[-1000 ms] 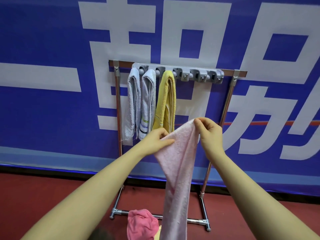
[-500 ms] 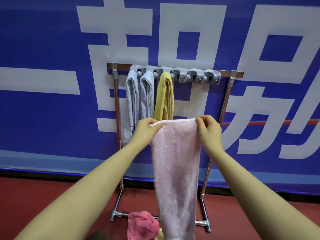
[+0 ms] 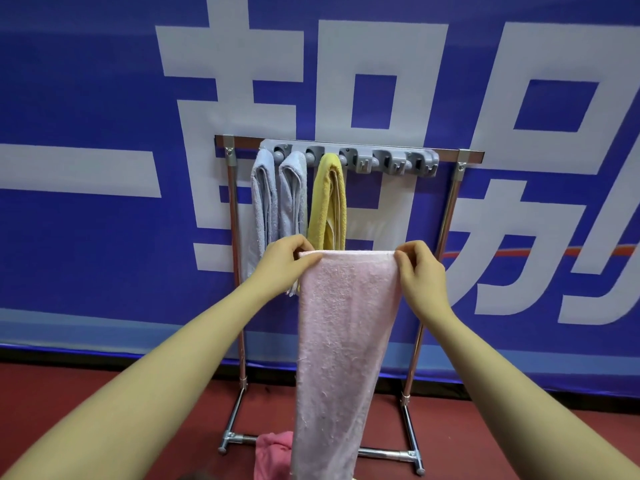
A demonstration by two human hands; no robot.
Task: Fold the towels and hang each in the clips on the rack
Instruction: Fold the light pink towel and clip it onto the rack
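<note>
Pinching the top corners of the pale pink towel (image 3: 346, 341), I am curling my left hand (image 3: 284, 265) at 9 o'clock and my right hand (image 3: 420, 271) at 3 o'clock. It is hanging flat before the rack (image 3: 450, 202). At 12 o'clock, two grey towels (image 3: 278, 199) and a yellow towel (image 3: 327, 202) are hanging from the clips (image 3: 394, 161). At 6 o'clock a bright pink towel (image 3: 273, 448) is lying on the floor.

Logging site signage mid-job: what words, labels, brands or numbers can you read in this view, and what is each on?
Blue banner: huge white Chinese characters, each cropped by the frame or hidden behind the rack; none reads whole, so nothing is quoted.
Grey clip strip: no readable marking.
Pink towel, yellow towel: no tag or print visible.
No other text in view.
</note>
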